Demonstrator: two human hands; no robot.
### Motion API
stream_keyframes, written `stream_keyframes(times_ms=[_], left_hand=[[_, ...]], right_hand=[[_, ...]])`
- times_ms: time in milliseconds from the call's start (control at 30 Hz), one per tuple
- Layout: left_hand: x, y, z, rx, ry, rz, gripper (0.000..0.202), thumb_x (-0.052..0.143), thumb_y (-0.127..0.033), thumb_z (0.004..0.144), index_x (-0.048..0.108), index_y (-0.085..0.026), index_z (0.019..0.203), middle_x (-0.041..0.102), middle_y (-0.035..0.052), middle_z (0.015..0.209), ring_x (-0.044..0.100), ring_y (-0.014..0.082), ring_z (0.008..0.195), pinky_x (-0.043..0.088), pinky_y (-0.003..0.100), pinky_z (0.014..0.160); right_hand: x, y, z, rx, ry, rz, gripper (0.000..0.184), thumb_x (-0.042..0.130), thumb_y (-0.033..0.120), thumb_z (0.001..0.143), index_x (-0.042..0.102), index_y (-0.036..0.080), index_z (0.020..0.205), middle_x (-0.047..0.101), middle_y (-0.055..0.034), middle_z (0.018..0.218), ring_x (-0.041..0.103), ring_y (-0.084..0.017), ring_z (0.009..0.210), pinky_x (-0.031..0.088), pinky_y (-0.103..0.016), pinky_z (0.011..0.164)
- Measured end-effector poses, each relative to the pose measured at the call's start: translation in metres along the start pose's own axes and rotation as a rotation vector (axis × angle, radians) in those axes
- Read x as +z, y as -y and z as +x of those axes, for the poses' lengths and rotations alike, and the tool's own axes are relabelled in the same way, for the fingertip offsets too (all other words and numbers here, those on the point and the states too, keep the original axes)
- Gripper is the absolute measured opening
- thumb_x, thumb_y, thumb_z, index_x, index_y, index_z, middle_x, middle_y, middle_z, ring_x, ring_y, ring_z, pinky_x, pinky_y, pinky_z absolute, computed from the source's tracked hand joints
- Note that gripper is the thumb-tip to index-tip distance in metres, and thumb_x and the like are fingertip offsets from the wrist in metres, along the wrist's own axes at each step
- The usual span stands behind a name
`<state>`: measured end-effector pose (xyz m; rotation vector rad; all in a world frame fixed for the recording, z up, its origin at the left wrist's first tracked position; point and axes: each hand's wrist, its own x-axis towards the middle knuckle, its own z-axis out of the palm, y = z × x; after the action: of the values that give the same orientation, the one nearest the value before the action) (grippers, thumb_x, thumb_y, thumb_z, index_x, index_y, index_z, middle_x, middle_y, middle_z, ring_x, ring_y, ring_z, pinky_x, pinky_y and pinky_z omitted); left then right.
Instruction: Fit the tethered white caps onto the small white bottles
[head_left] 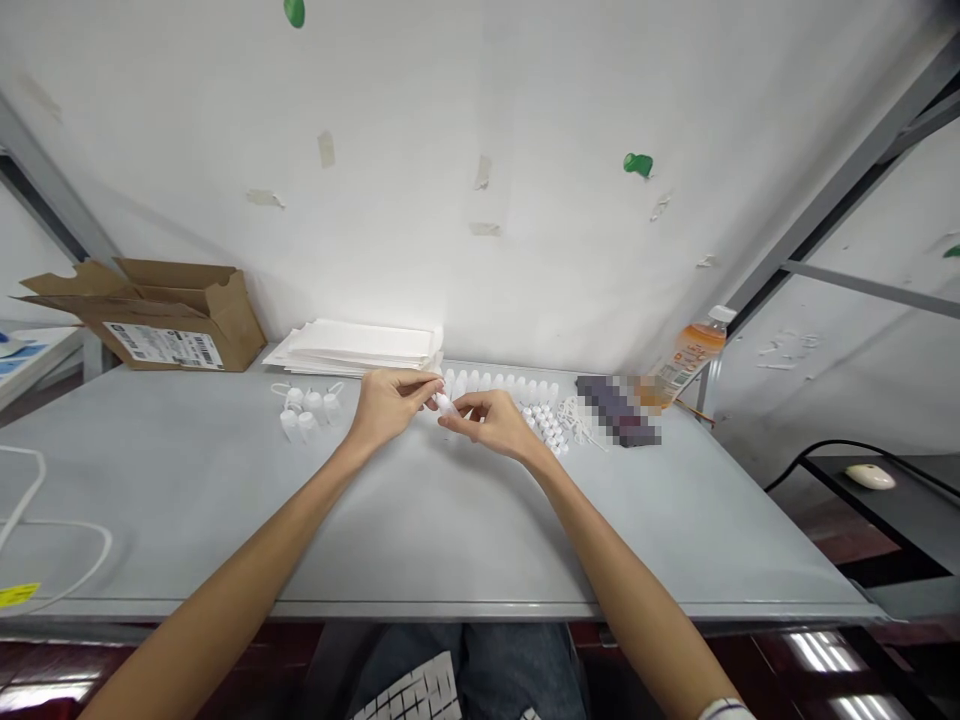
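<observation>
Both of my hands meet over the far middle of the grey table (420, 520). My left hand (390, 402) and my right hand (491, 420) pinch a small white plastic bottle (445, 403) between their fingertips. Behind them stands a row of several small white bottles (499, 384). To the right of my right hand lies a cluster of small white caps (547, 428) with thin white loops (581, 422). Left of my left hand sit several finished-looking small white bottles with loops (307, 408).
A stack of white paper sheets (360, 346) lies against the back wall. An open cardboard box (161, 315) stands at the back left. An orange drink bottle (686, 358) and a dark blurred object (619, 412) are at the back right. A white cable (45, 530) crosses the left edge.
</observation>
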<state>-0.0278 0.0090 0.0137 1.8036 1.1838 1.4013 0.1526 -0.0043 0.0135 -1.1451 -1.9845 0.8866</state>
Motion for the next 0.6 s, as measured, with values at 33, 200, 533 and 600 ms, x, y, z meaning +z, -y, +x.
stream_keyframes(times_ms=[33,200,533,600], left_hand=[[0.0,0.002,0.001,0.0,0.0,0.007,0.019,0.066,-0.033,0.076,0.078,-0.018,0.078,0.073,0.0017,0.069,0.067,0.0168,0.059,0.054,0.027,0.059],[-0.004,0.009,0.004,0.132,-0.034,0.243,0.02,0.061,-0.031,0.079,0.076,-0.02,0.072,0.074,0.0013,0.069,0.067,0.0176,0.065,0.05,0.027,0.06],[-0.012,0.01,0.008,0.278,-0.039,0.344,0.022,0.057,-0.025,0.081,0.074,-0.02,0.069,0.072,0.0022,0.068,0.065,0.0157,0.061,0.048,0.026,0.057],[-0.014,0.008,0.009,0.263,-0.036,0.316,0.02,0.058,-0.025,0.08,0.075,-0.019,0.072,0.072,0.0025,0.069,0.065,0.0154,0.06,0.05,0.026,0.057]], right_hand=[[0.0,0.001,0.0,0.004,-0.003,0.01,0.031,0.066,0.047,0.077,0.072,0.017,0.075,0.058,0.0013,0.062,0.043,-0.008,0.051,0.031,-0.023,0.051],[0.0,0.008,-0.001,0.021,0.002,0.012,0.043,0.063,0.042,0.077,0.046,0.017,0.047,0.031,0.0052,0.048,0.027,-0.007,0.048,0.02,-0.025,0.049],[-0.003,0.015,-0.003,0.0,0.029,0.068,0.047,0.061,0.033,0.076,0.026,0.019,0.048,0.019,0.0058,0.051,0.018,-0.006,0.05,0.013,-0.027,0.049],[-0.004,0.016,-0.003,-0.003,0.029,0.09,0.046,0.062,0.034,0.076,0.029,0.019,0.047,0.021,0.0056,0.051,0.021,-0.006,0.05,0.015,-0.026,0.048]])
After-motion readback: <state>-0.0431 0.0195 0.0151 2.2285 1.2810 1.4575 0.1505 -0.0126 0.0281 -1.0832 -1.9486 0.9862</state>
